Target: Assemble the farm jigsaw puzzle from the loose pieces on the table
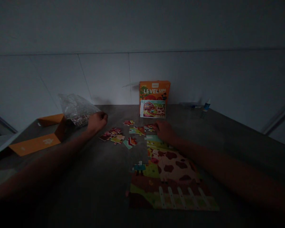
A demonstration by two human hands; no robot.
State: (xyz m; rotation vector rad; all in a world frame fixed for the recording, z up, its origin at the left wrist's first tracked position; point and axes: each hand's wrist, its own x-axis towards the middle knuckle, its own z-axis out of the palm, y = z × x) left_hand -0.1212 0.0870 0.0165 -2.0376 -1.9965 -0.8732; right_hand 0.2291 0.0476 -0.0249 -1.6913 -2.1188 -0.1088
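My left hand (pixel 98 122) is closed beside a clear plastic bag (pixel 77 110); what it holds, if anything, is hidden. My right hand (pixel 165 130) has its fingertips pressed together at a red-patterned puzzle piece (pixel 149 127), just above a partly joined jigsaw puzzle (pixel 175 171). The joined part shows a cow, a white fence and green and brown fields. Between my hands lie loose puzzle pieces: a red one (pixel 128 122), a pale blue and green strip (pixel 137 130), a small pile (pixel 113 134) and a red-and-blue piece (pixel 130 142).
An orange box (pixel 154 87) stands against the wall, with a farm picture card (pixel 153 109) leaning on it. An opened orange box part (pixel 38 144) lies at the left. A small blue-labelled bottle (pixel 206 105) stands at the back right. The scene is dim.
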